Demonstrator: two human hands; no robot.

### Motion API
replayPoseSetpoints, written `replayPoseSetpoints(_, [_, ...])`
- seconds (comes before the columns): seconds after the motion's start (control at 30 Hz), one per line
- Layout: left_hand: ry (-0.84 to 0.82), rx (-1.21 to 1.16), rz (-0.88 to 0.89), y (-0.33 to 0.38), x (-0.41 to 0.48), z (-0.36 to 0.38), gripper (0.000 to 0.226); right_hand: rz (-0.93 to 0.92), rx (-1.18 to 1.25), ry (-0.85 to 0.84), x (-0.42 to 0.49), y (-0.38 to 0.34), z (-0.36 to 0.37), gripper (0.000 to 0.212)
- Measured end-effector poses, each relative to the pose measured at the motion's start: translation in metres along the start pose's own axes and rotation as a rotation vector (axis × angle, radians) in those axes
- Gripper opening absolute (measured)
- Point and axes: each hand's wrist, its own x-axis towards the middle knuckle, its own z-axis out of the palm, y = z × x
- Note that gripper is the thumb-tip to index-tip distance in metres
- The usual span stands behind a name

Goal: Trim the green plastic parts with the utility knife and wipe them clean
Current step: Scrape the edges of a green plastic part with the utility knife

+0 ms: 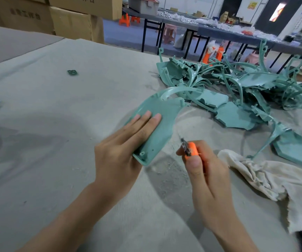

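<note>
Item: curved green plastic panel (164,119), at centre of my view, lying tilted with its near end raised off the grey table cover (55,128). My left hand (126,144) rests flat on the panel's near end, fingers straight and together; I cannot see the thumb. Item: orange utility knife (192,150), at 4 o'clock from the panel, gripped in my right hand (206,177), fingers curled round the body and thumb laid along it. The blade tip points toward 11 o'clock and is just clear of the panel's edge. Item: heap of green plastic parts (237,82), at 2 o'clock, tangled arcs and plates. Item: crumpled off-white rag (266,177), at 3 o'clock from the knife hand. Item: small green offcut (72,72), alone at 10 o'clock. Item: stacked cardboard boxes (73,20), at 11 o'clock beyond the table.
</note>
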Motion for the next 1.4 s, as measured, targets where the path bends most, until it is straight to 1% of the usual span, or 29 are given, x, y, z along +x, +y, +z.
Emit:
replayPoseSetpoints(0.1, [-0.013, 0.048, 0.058, -0.004, -0.001, 0.0, 0.026, -0.03, -0.052, -0.035, -0.001, -0.001, -0.004, 0.055])
replayPoseSetpoints(0.23, [-0.023, 0.045, 0.086, -0.008, -0.003, 0.0, 0.041, -0.037, -0.092, -0.024, 0.0, -0.001, -0.006, 0.043])
replayPoseSetpoints(0.3, [-0.026, 0.046, 0.098, -0.009, -0.004, 0.0, 0.042, -0.043, -0.105, -0.032, 0.001, -0.001, -0.006, 0.043])
replayPoseSetpoints(0.47, [-0.045, 0.04, 0.106, -0.006, -0.003, 0.001, 0.037, -0.049, -0.106, -0.044, 0.002, -0.002, -0.009, 0.048])
replayPoseSetpoints(0.63, [-0.062, 0.074, 0.103, 0.001, -0.004, 0.001, 0.026, -0.022, -0.091, -0.036, 0.002, -0.002, -0.007, 0.05])
replayPoseSetpoints(0.83, [-0.083, 0.087, 0.115, 0.008, -0.006, 0.003, 0.025, 0.007, -0.106, 0.026, 0.004, -0.001, -0.005, 0.052])
replayPoseSetpoints(0.97, [-0.087, 0.101, 0.131, 0.009, -0.008, 0.004, 0.025, 0.021, -0.151, 0.093, 0.005, 0.0, -0.002, 0.045])
replayPoseSetpoints(1.1, [-0.107, 0.114, 0.136, 0.01, -0.01, 0.004, 0.032, 0.051, -0.235, 0.153, 0.006, 0.002, -0.002, 0.039])
replayPoseSetpoints(1.33, [-0.115, 0.105, 0.135, 0.013, -0.009, 0.005, 0.047, 0.084, -0.324, 0.243, 0.008, 0.003, 0.001, 0.035])
replayPoseSetpoints(1.4, [-0.116, 0.102, 0.135, 0.015, -0.009, 0.005, 0.048, 0.102, -0.344, 0.265, 0.009, 0.005, 0.0, 0.034])
